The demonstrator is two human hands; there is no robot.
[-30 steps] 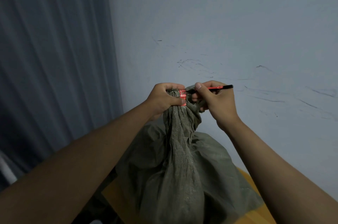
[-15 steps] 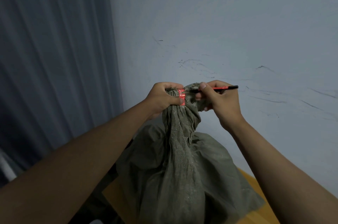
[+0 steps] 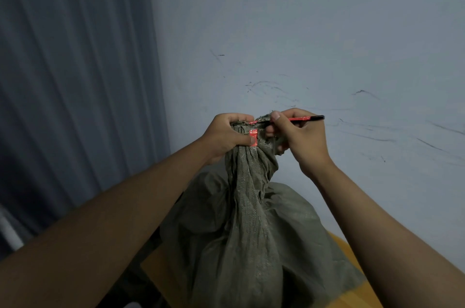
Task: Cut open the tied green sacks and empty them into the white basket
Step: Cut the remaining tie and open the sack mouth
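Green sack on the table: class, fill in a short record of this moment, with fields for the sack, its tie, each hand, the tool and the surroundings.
sack: green sack, neck gathered and upright
tie: red tape around the neck, partly lifted at the top
left hand: left hand grips the neck at the tape
right hand: right hand holds the tool
tool: slim red-and-black cutter, tip at the tape
support: wooden table
surroundings: scuffed wall, grey curtain
basket: not in view

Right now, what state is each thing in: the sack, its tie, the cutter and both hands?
Green sack: upright, neck bunched, unopened.
Red tie: wrapped round the neck; a strip at the top looks lifted.
Red cutter: level, tip at the tie.
Left hand: grips the neck.
Right hand: pinches the cutter.
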